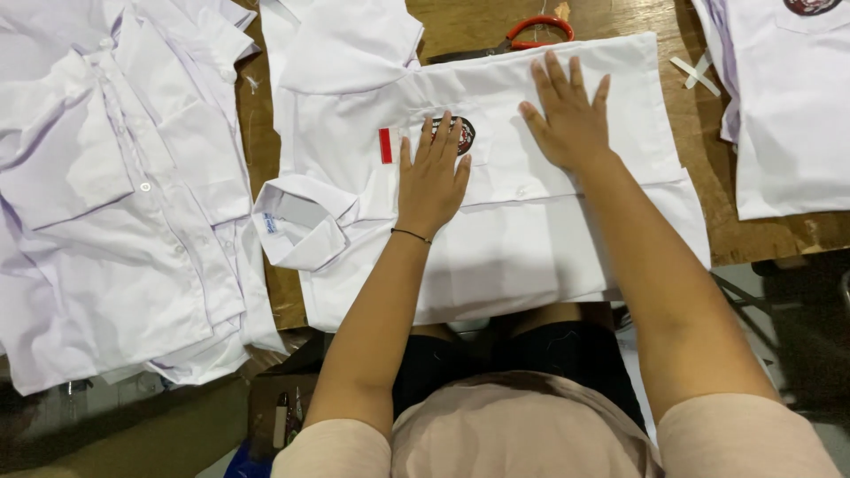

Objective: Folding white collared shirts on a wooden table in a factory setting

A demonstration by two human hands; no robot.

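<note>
I had both hands flat on the folded white cotton shirt (531, 204) that lay across the brown wooden table (779, 232), its turned-down collar (301, 226) pointing away to my left and its long axis running left to right in front of me. My left hand (431, 177) pressed palm down just right of the collar, fingers straight and slightly spread, their tips touching the round dark badge (462, 134) on the chest pocket; a small red rectangular patch (385, 145) sat just left of that hand. My right hand (571, 119) lay farther from the collar and nearer the shirt's far edge, fingers fanned wide, gripping nothing. Neither hand clasped the cloth; both only rested on it. The left hand was the nearer one to the collar, the right to the shirt's tail end. Beyond the far edge, red-handled scissors (531, 34) lay on the table. Left of the collar sat a heap of unfolded white shirts (115, 195); another white shirt (788, 106) lay well right.
</note>
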